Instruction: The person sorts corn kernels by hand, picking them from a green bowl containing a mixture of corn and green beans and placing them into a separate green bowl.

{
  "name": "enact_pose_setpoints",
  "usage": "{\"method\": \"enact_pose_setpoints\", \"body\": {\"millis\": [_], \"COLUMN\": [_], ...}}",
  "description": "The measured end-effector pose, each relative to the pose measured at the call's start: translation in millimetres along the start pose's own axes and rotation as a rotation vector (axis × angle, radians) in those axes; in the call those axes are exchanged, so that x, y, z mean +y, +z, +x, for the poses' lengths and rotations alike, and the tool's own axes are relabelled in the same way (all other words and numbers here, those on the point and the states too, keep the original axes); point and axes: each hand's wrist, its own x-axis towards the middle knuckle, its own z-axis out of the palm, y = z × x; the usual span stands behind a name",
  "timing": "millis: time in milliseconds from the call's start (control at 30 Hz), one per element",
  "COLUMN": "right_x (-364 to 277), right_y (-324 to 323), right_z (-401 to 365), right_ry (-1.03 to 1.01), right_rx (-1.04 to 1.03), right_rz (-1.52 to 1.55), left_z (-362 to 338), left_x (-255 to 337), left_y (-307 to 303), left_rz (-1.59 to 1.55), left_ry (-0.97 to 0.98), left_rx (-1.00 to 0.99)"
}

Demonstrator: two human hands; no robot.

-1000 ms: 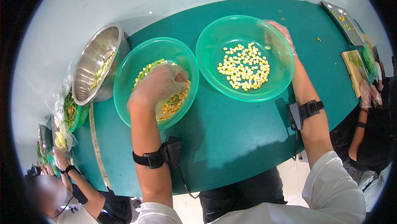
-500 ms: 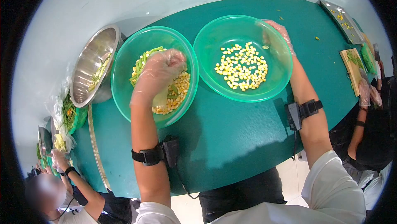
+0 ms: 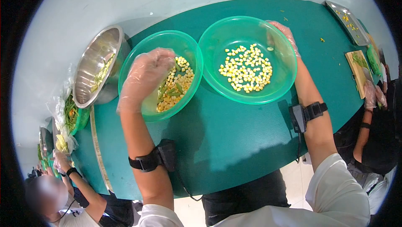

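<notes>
My left hand (image 3: 146, 76), in a clear plastic glove, hangs over the left part of a green bowl (image 3: 193, 95). Its fingers are curled together, and whatever they hold is hidden. Corn kernels and cut green pieces (image 3: 173, 90) lie in that bowl. On the right, my gloved right hand (image 3: 284, 34) grips the far right rim of a second green bowl (image 3: 213, 85), its fingers partly behind the wall. Loose yellow corn kernels (image 3: 247, 70) are spread over this bowl's bottom. The two bowls' rims meet or nearly meet.
A tilted steel bowl (image 3: 83, 76) with cut vegetables stands at the left, near a bag of greens (image 3: 69, 114). Far right are a steel tray (image 3: 356, 36), a cutting board (image 3: 356, 76) and a co-worker's gloved hands (image 3: 369, 95). Another person works at lower left.
My left hand has moved left from the middle of the left bowl, uncovering more of its contents. That bowl has shifted slightly right. My right hand stays on its rim.
</notes>
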Motion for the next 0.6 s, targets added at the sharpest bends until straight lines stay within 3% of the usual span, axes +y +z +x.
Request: {"method": "enact_pose_setpoints", "body": {"millis": [100, 167, 300, 400, 500, 600], "right_x": [-2, -2, -2, 0, 4, 5], "right_y": [3, 3, 2, 0, -4, -5], "right_z": [-1, -1, -1, 1, 3, 3], "right_ry": [0.017, 0.026, 0.013, 0.003, 0.021, 0.023], "right_rx": [0.022, 0.025, 0.007, 0.001, 0.000, -0.014], "right_rz": [0.005, 0.020, 0.017, -0.009, 0.010, 0.038], "left_z": [-5, -7, -10, -10, -13, -12], "left_x": [-22, -37, -7, 5, 15, 4], "left_y": [-6, -6, 0, 16, 13, 15], "left_rz": [0.368, 0.415, 0.444, 0.534, 0.411, 0.359], "left_ry": [0.091, -0.009, -0.298, -0.333, -0.300, -0.192], "left_rx": [0.200, 0.077, -0.237, -0.229, -0.253, -0.223]}}
